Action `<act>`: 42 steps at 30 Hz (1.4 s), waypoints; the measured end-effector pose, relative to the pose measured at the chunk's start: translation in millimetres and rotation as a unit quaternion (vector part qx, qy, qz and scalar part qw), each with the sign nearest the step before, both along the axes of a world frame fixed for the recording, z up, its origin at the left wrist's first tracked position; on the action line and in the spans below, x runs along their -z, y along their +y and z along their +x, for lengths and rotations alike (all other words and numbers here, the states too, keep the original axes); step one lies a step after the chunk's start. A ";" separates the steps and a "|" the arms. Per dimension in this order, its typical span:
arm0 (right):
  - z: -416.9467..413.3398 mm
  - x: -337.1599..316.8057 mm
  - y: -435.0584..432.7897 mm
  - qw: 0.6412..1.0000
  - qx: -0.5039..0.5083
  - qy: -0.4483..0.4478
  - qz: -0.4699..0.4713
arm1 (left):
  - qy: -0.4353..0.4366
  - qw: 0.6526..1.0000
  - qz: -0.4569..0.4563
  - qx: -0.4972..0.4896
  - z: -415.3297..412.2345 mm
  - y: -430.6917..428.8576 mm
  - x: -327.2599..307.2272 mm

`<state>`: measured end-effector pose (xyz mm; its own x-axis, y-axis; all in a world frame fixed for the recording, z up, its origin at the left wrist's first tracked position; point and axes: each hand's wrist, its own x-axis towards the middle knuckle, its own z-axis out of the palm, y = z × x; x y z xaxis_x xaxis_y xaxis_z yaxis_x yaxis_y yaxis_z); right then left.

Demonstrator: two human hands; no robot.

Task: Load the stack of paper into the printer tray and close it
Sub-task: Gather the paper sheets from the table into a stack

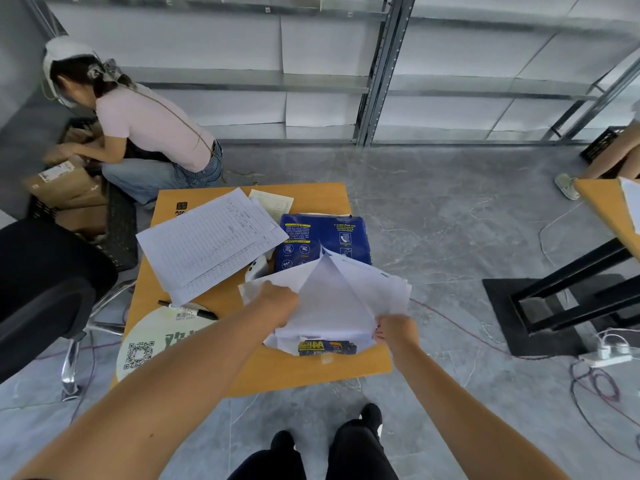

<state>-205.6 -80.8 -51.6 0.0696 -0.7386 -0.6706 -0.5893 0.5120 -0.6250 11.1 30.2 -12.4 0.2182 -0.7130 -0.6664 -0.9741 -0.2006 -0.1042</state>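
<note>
A loose stack of white paper is lifted and fanned above the orange table. My left hand grips its left side, fingers tucked under the sheets. My right hand pinches the stack's near right corner. Under the sheets lies a torn blue paper wrapper. Behind them sits a blue ream package. No printer or tray is in view.
Printed forms lie at the table's left, with a black marker and a round fan with a QR code. A black chair stands left. A person crouches by boxes behind. Cables and a power strip lie on the floor right.
</note>
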 end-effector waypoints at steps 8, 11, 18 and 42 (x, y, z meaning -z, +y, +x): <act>8.4 -6.4 11.4 0.974 0.134 -0.165 0.073 | 0.153 0.951 -0.166 -0.211 8.9 42.5 24.1; 13.9 -2.5 16.0 0.976 0.155 -0.150 0.031 | 0.207 0.906 -0.200 -0.311 10.1 53.2 27.8; -7.2 -27.9 27.9 0.962 0.104 -0.225 0.115 | 0.254 0.816 -0.238 -0.462 7.8 88.5 47.3; -31.7 -13.1 52.7 0.982 -0.040 -0.144 0.117 | 0.538 0.484 -0.216 -0.656 -74.3 94.9 27.9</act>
